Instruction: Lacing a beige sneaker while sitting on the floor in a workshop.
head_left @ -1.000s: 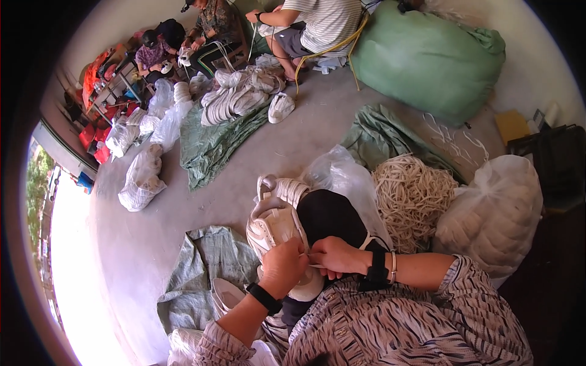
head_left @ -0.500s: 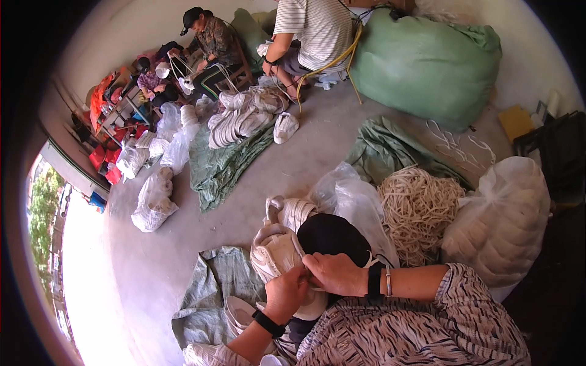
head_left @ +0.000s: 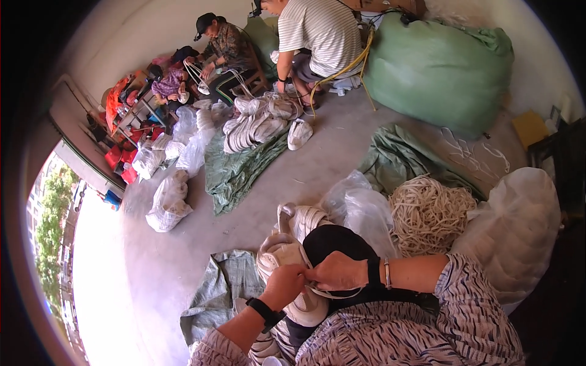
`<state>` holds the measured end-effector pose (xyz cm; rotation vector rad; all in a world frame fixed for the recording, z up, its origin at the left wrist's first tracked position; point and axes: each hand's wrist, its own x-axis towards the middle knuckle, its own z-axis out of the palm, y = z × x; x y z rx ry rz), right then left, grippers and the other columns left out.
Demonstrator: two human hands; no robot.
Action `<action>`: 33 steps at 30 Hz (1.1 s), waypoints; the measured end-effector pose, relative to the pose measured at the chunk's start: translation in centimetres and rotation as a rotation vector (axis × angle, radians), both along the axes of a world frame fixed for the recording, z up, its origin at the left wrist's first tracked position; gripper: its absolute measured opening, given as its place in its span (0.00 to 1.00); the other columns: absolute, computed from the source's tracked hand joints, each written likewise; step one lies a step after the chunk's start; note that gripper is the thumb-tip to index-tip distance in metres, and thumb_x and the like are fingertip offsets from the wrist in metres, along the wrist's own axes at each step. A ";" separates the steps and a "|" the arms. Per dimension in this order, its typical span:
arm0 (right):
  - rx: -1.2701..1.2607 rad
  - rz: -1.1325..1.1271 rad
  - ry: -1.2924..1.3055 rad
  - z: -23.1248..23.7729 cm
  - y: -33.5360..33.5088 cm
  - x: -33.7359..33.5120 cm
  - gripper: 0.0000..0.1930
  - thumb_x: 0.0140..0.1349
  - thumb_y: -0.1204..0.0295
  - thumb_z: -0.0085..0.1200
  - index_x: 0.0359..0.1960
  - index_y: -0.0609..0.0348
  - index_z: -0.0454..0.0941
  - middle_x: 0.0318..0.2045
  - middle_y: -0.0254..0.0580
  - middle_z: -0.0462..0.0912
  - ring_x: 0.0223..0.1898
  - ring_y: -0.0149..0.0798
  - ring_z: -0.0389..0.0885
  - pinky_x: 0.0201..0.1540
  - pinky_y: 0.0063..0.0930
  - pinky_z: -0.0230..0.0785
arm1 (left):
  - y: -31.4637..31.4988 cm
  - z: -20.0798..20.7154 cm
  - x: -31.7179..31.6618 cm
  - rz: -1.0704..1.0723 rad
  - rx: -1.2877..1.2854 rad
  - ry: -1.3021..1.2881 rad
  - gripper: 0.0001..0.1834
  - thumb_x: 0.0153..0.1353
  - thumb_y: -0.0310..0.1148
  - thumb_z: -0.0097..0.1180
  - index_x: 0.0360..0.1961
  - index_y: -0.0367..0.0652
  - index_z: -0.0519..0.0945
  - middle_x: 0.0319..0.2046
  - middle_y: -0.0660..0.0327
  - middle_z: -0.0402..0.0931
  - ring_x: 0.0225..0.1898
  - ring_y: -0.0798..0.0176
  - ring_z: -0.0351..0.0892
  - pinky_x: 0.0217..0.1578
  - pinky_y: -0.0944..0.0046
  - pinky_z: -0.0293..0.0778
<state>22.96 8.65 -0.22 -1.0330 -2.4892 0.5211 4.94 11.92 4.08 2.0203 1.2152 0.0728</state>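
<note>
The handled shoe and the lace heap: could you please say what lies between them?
In the head view, from the shoe: a black-clad knee, then a clear plastic bag.

A bulging green sack (head_left: 439,76) rests beside a yellow-framed chair (head_left: 367,53), with leafy trees (head_left: 54,213) outside at left.

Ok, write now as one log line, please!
left hand: at round-toed beige shoe; right hand: touching left hand; nearby: tangled heap of cream laces

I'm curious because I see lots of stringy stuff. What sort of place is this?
Probably a small shoe workshop: there's a pale shoe up close, a heap of lace-like cords, and other people sitting further off.
</note>
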 end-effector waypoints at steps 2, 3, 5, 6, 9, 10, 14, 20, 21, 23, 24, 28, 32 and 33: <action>0.012 -0.015 -0.008 -0.3 -0.1 -0.3 0.10 0.51 0.66 0.55 0.33 0.56 0.73 0.19 0.43 0.78 0.24 0.48 0.80 0.25 0.38 0.72 | 0.8 0.5 0.2 -0.109 0.038 0.168 0.09 0.57 0.29 0.48 0.31 0.40 0.81 0.19 0.60 0.80 0.23 0.63 0.81 0.28 0.64 0.75; 0.039 -0.006 0.021 -0.5 -0.1 -0.4 0.10 0.51 0.65 0.56 0.32 0.56 0.73 0.18 0.43 0.77 0.23 0.48 0.80 0.25 0.38 0.72 | 1.3 0.6 0.4 -0.238 0.030 0.256 0.09 0.56 0.30 0.49 0.30 0.41 0.81 0.18 0.60 0.79 0.23 0.63 0.81 0.27 0.64 0.75; 0.069 0.004 0.048 -0.9 -0.1 -0.8 0.10 0.52 0.65 0.56 0.31 0.56 0.74 0.18 0.42 0.77 0.23 0.48 0.80 0.25 0.37 0.72 | 2.1 1.2 1.0 -0.365 0.024 0.343 0.09 0.55 0.30 0.50 0.30 0.41 0.82 0.18 0.61 0.79 0.22 0.63 0.81 0.27 0.63 0.75; 0.046 -0.013 0.043 -1.0 -0.1 -1.1 0.09 0.52 0.66 0.55 0.30 0.55 0.74 0.18 0.43 0.77 0.23 0.48 0.80 0.25 0.37 0.72 | 2.4 1.7 1.5 -0.379 -0.081 0.393 0.09 0.55 0.32 0.51 0.30 0.41 0.81 0.17 0.61 0.79 0.21 0.64 0.80 0.26 0.64 0.75; 0.030 -0.026 0.046 -1.2 -0.2 -1.4 0.07 0.52 0.67 0.55 0.29 0.55 0.75 0.18 0.43 0.77 0.23 0.48 0.80 0.25 0.38 0.72 | 3.0 2.9 2.5 -0.386 -0.275 0.462 0.10 0.56 0.35 0.52 0.31 0.41 0.81 0.16 0.62 0.78 0.20 0.67 0.79 0.21 0.66 0.75; 0.036 -0.022 0.055 -1.1 -0.2 -1.4 0.07 0.53 0.67 0.55 0.28 0.55 0.75 0.18 0.44 0.78 0.23 0.47 0.80 0.25 0.38 0.72 | 3.1 3.2 2.7 -0.382 -0.367 0.483 0.10 0.57 0.36 0.53 0.31 0.41 0.81 0.16 0.63 0.79 0.19 0.68 0.79 0.19 0.68 0.75; 0.050 0.098 -0.001 0.7 0.0 -0.5 0.05 0.53 0.69 0.54 0.27 0.56 0.75 0.18 0.44 0.78 0.22 0.47 0.80 0.24 0.38 0.72 | 3.2 3.5 3.2 -0.390 -0.430 0.490 0.12 0.59 0.38 0.52 0.32 0.41 0.81 0.17 0.63 0.79 0.18 0.69 0.79 0.15 0.70 0.74; 0.033 0.006 0.010 0.2 -0.4 -1.1 0.07 0.53 0.68 0.52 0.25 0.58 0.77 0.18 0.46 0.78 0.24 0.49 0.81 0.26 0.40 0.72 | 3.3 3.3 3.1 -0.397 -0.428 0.515 0.13 0.59 0.39 0.52 0.33 0.41 0.81 0.17 0.63 0.79 0.17 0.68 0.79 0.16 0.70 0.75; 0.045 -0.008 0.012 0.1 -0.4 -1.1 0.07 0.54 0.69 0.51 0.25 0.59 0.77 0.18 0.46 0.78 0.24 0.49 0.80 0.25 0.40 0.72 | 3.3 3.3 3.0 -0.397 -0.417 0.473 0.13 0.59 0.38 0.51 0.33 0.40 0.81 0.17 0.62 0.79 0.17 0.68 0.79 0.16 0.69 0.75; 0.060 -0.024 0.009 -0.3 -0.2 -0.9 0.07 0.54 0.69 0.50 0.25 0.59 0.77 0.18 0.46 0.78 0.23 0.49 0.80 0.25 0.40 0.72 | 3.4 3.1 3.1 -0.400 -0.402 0.427 0.13 0.60 0.38 0.50 0.33 0.40 0.81 0.17 0.62 0.79 0.17 0.68 0.79 0.16 0.69 0.75; 0.063 0.000 0.027 -0.5 -0.1 -0.8 0.07 0.55 0.69 0.49 0.25 0.60 0.76 0.17 0.47 0.78 0.23 0.49 0.80 0.24 0.41 0.71 | 3.3 2.9 3.2 -0.377 -0.402 0.451 0.12 0.60 0.36 0.50 0.33 0.40 0.80 0.16 0.61 0.79 0.17 0.68 0.79 0.16 0.69 0.75; 0.083 -0.032 -0.010 -0.5 0.3 -0.2 0.06 0.56 0.68 0.51 0.28 0.56 0.75 0.18 0.45 0.77 0.20 0.48 0.79 0.21 0.40 0.70 | 3.6 2.2 2.5 -0.371 -0.332 0.374 0.10 0.59 0.31 0.49 0.35 0.38 0.79 0.17 0.60 0.78 0.18 0.68 0.79 0.18 0.69 0.75; 0.009 -0.092 0.007 -0.2 0.1 0.0 0.08 0.58 0.66 0.52 0.29 0.56 0.74 0.19 0.45 0.78 0.22 0.49 0.79 0.24 0.41 0.70 | 2.2 -0.1 -0.5 0.017 -0.377 -0.138 0.09 0.62 0.31 0.51 0.33 0.36 0.77 0.20 0.63 0.76 0.21 0.72 0.76 0.22 0.72 0.73; -0.079 -0.118 0.083 0.2 0.3 0.2 0.08 0.58 0.65 0.52 0.29 0.56 0.74 0.19 0.46 0.78 0.23 0.50 0.79 0.26 0.40 0.70 | 1.7 -0.3 -1.0 0.020 -0.377 -0.139 0.09 0.62 0.31 0.51 0.33 0.36 0.77 0.20 0.63 0.76 0.21 0.72 0.76 0.22 0.72 0.73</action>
